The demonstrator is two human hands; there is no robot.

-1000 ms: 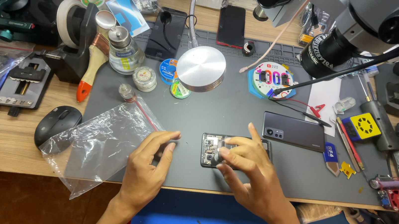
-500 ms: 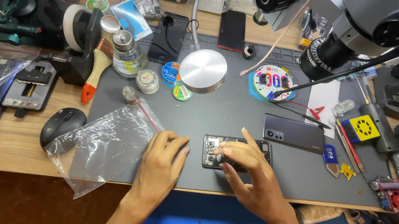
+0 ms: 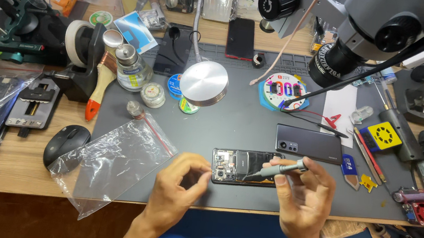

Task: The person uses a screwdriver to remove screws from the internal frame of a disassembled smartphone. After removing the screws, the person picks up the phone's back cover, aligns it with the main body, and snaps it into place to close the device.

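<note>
Mat: lying grey across the desk, carrying the work.
Bag: lying clear on the mat's left edge, beside the mouse.
Phone: lying opened, insides up, near the mat's front edge – between both hands.
Left hand: curling its fingers at the phone's left end – probably touching it.
Right hand: gripping a screwdriver, tip resting over the phone.

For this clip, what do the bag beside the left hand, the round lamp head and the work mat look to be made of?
The bag looks like thin clear plastic film: see-through, crinkled, glinting, with a red strip along its upper edge. The round lamp head seems to be brushed metal, silvery with ridged sides. The work mat is probably matte grey rubber or silicone: no glare, moulded compartments along its far edge.
</note>
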